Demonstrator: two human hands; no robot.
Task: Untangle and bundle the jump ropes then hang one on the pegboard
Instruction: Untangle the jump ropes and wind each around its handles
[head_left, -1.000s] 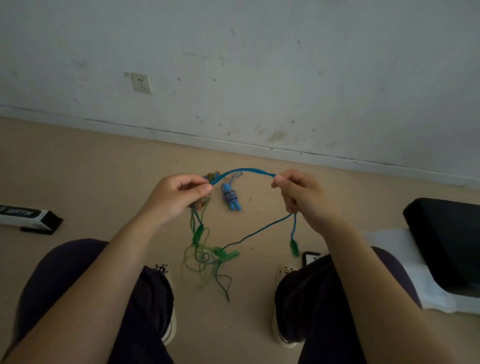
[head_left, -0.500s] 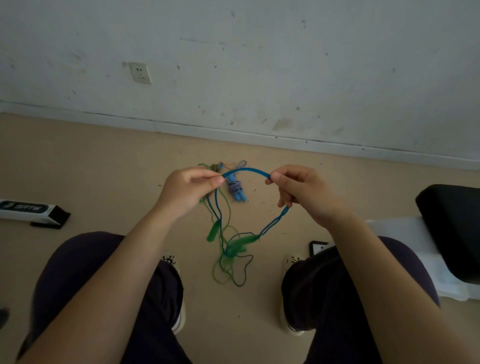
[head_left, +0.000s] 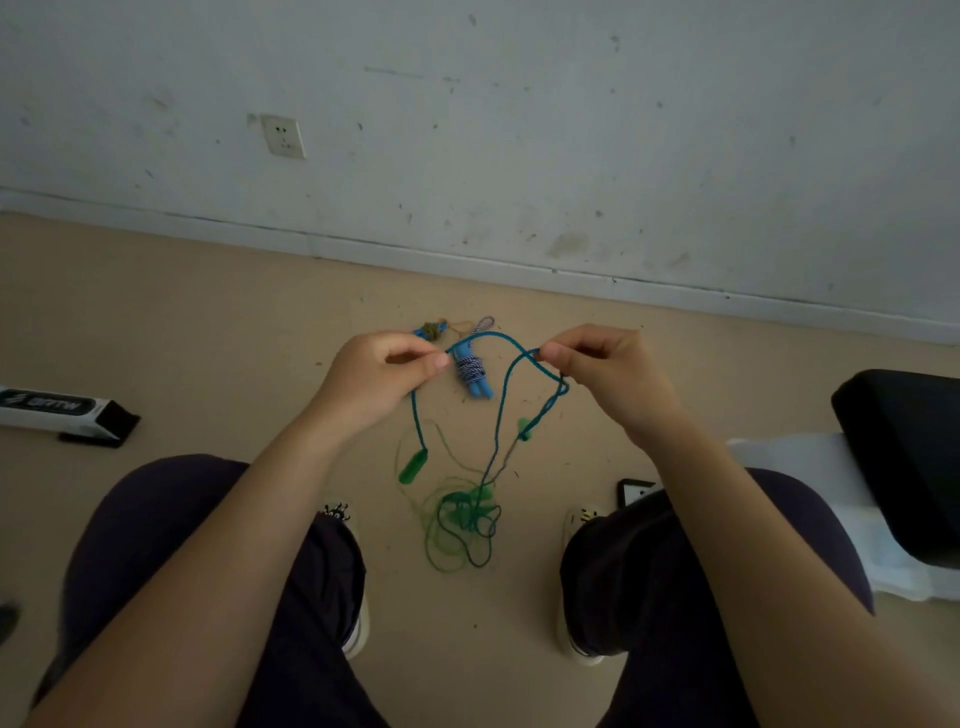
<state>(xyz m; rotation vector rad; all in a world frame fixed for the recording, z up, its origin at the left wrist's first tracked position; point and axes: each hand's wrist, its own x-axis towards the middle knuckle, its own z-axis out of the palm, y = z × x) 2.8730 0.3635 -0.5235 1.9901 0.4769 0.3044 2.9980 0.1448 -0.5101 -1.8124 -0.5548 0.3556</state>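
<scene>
Left hand (head_left: 375, 375) and right hand (head_left: 602, 371) each pinch the blue rope (head_left: 498, 415), apparently tangled below.

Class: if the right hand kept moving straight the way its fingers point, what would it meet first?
Probably the left hand: the right hand points across at it along the blue rope, though depth is uncertain.

tan floor (head_left: 208, 322) | bundled blue jump rope (head_left: 471, 370) by the wall | green rope tangle (head_left: 460, 525) | boxed tube (head_left: 62, 410) far left | black cushion (head_left: 904, 441) right

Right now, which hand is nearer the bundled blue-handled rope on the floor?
Left. The left hand appears right beside the bundled rope; the right hand sits farther off.
</scene>
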